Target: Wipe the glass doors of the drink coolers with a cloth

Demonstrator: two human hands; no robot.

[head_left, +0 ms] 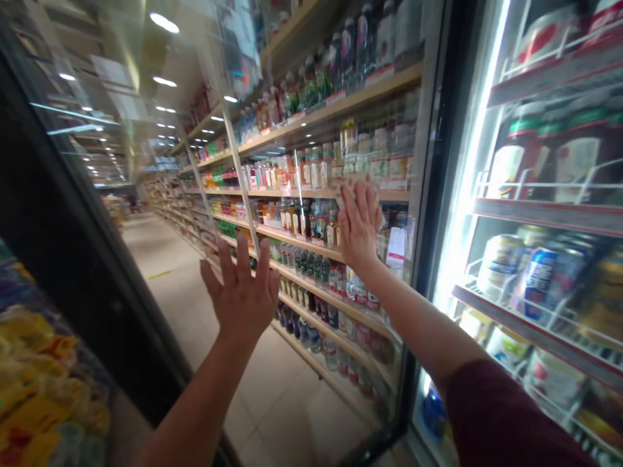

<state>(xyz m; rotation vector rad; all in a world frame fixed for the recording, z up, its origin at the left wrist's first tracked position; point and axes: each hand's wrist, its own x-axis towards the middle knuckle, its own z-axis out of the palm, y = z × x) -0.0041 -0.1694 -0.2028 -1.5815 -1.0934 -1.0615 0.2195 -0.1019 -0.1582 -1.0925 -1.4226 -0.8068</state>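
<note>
A glass door (311, 395) in a dark frame stands open before me, with shelves of drinks showing through the pane. Against its upper right part my right hand (359, 224) presses a pale, patterned cloth (378, 201), fingers stretched out over it. Most of the cloth is hidden behind the palm and fingers. Lower and to the left, my left hand (242, 285) is spread with its fingers apart and nothing in it. It is at or close to the glass; I cannot tell whether it touches. A small white label (396, 246) is right of my right hand.
On the right is a lit refrigerator with wire-fronted shelves (555, 214) of bottles and cans (534, 282). The door's dark frame (92, 259) slants across the left. Yellow packages (43, 383) are stacked at the lower left. A tiled aisle (160, 253) runs back beside long wooden shelves (331, 107).
</note>
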